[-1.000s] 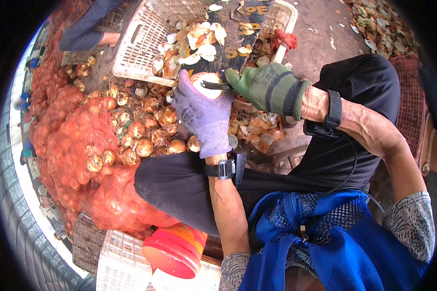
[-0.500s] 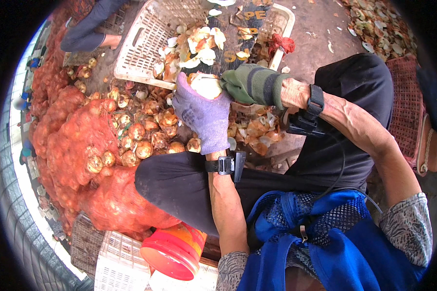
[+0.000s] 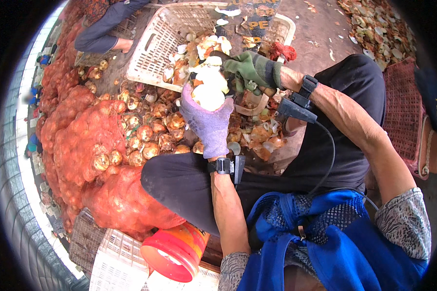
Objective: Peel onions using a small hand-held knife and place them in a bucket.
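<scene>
Left hand [image 3: 208, 121] grip cups peeled onion [image 3: 209, 96]; right hand [image 3: 252, 69] grip unclear, basket [image 3: 150, 48] rim close.

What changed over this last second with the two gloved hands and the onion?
The right hand in the green glove slid up over the peeled onion, where a second ago it worked at its right side. The left hand in the purple glove kept cradling it. Basket and onion sacks stayed put.

Left hand [image 3: 208, 123] is covered by a purple knit glove, right hand [image 3: 254, 70] by a green one. Black wrist bands with small black units are worn; a black cable is seen. Patterned grey sleeves, blue mesh vest, black trousers.
</scene>
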### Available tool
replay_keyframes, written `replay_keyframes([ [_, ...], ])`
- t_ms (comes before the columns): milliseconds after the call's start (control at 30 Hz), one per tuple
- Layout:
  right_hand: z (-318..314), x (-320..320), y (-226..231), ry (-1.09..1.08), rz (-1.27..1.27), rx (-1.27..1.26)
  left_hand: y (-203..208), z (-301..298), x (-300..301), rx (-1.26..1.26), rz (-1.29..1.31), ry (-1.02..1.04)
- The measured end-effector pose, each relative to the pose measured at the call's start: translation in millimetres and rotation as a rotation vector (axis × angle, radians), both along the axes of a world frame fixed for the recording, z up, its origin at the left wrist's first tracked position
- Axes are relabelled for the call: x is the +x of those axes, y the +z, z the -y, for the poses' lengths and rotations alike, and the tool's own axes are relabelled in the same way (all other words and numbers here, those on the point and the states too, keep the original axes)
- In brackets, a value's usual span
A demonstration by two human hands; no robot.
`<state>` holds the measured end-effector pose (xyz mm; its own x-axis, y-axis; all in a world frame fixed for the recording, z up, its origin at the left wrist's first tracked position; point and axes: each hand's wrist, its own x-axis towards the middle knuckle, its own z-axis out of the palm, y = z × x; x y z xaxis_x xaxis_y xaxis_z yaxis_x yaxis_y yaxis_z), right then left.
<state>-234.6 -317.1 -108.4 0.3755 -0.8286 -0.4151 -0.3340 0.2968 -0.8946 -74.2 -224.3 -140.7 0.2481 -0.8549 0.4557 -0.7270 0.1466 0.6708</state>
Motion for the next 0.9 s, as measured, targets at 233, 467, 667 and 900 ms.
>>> replay_keyframes([
  [233, -7, 36, -10, 0.21, 0.034, -0.123, 21, -14, 8, 0.04, -0.365, -0.035],
  [467, -8, 54, 31, 0.186, -0.32, -0.393, 46, -15, 2, 0.037, -0.967, -0.119],
  [667, 9, 57, 38, 0.007, -0.144, -0.456, 40, -12, 21, -0.158, -1.235, -0.165],
  [900, 44, 56, 22, -0.086, -0.274, -0.878, 37, -12, 37, -0.112, -1.643, -0.426],
])
